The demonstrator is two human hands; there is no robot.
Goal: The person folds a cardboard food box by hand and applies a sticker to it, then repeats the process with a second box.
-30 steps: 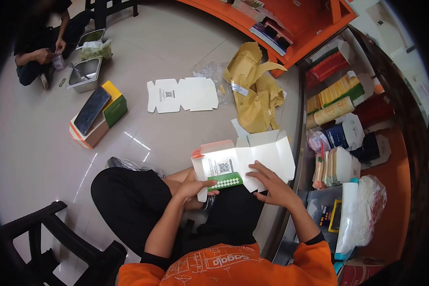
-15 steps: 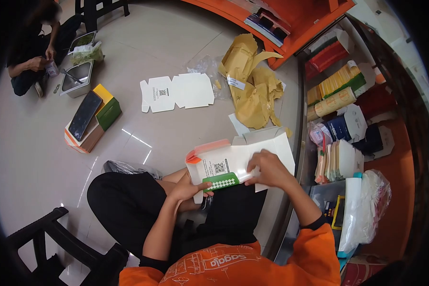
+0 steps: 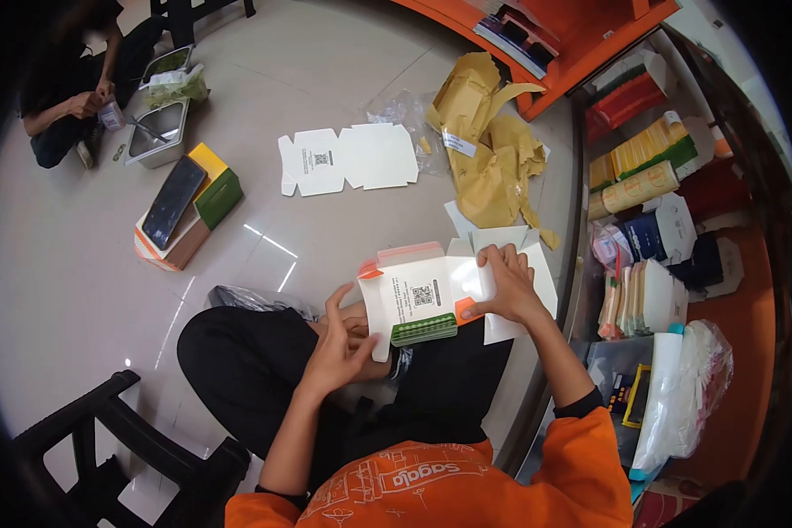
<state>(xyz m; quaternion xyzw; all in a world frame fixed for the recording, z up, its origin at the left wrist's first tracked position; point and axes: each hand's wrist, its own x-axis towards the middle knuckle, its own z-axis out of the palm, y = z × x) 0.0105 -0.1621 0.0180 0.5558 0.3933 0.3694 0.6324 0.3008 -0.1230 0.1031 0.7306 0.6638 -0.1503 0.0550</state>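
Tiled floor [image 3: 79,264], seated cross-legged | carton blank [image 3: 453,290] over lap, half folded | right hand [image 3: 506,286] fingers curled, pressing panel flat | left hand [image 3: 339,343] fingers spread, just touching left edge | step: creasing panels | next: firm left grip, square flaps

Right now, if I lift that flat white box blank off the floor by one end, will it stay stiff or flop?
The box blank looks like thin card lying flat on the floor, so probably light. Its visible crease lines suggest it would bend at the folds rather than hold straight. The glossy tiles may let it slide when pushed.
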